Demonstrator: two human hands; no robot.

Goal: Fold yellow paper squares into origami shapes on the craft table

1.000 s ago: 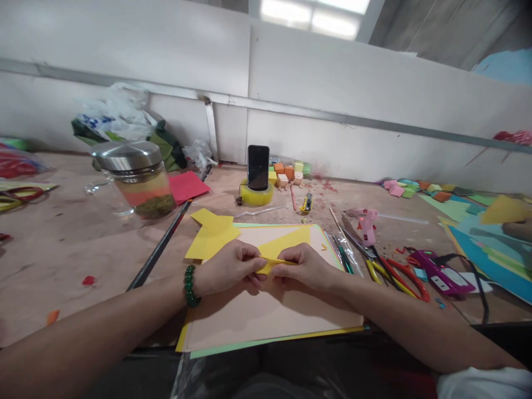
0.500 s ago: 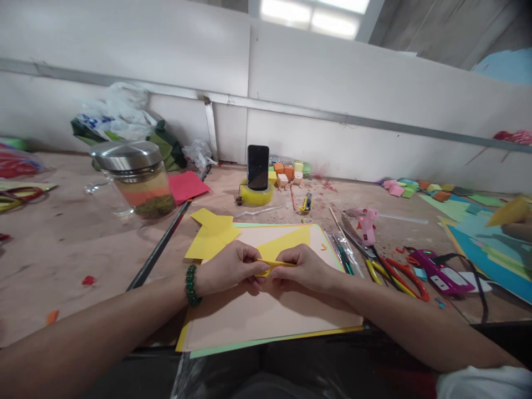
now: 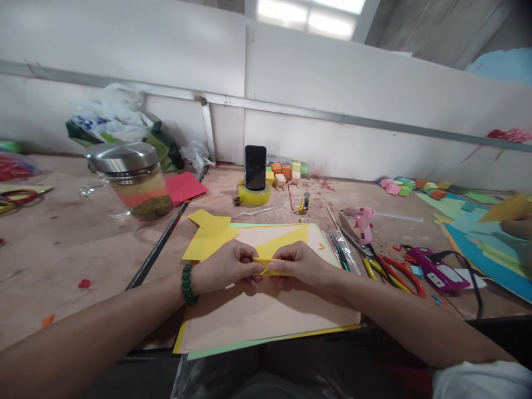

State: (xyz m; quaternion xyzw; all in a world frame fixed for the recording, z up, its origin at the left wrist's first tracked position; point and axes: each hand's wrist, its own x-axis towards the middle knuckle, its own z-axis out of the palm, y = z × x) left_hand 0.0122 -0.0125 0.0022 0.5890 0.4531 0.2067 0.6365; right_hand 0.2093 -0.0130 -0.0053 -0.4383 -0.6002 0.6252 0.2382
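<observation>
Between both hands is a small folded piece of yellow paper [image 3: 266, 261], pinched at its two ends. My left hand [image 3: 233, 265], with a green bead bracelet at the wrist, grips its left end between thumb and fingers. My right hand [image 3: 303, 266] holds the other end the same way. Fingers hide much of the piece. Under the hands lies a stack of coloured paper sheets [image 3: 266, 318], pale pink on top. A larger yellow paper piece [image 3: 286, 239] rests on it just beyond the hands, and yellow paper cutouts [image 3: 211, 233] overlap its left back corner.
A phone [image 3: 255, 167] leans upright on a yellow tape roll [image 3: 254, 195]. Left stands a glass jar mug [image 3: 139, 191]. At right are a pink glue gun [image 3: 364, 224], orange-handled pliers [image 3: 405, 274], a purple device [image 3: 440, 270] and another person's hand [image 3: 517, 227]. A utility knife [image 3: 305, 203] lies beyond the stack.
The folded yellow paper has turned slightly in my fingers, and both hands have shifted a little. The whole view has slid slightly.
</observation>
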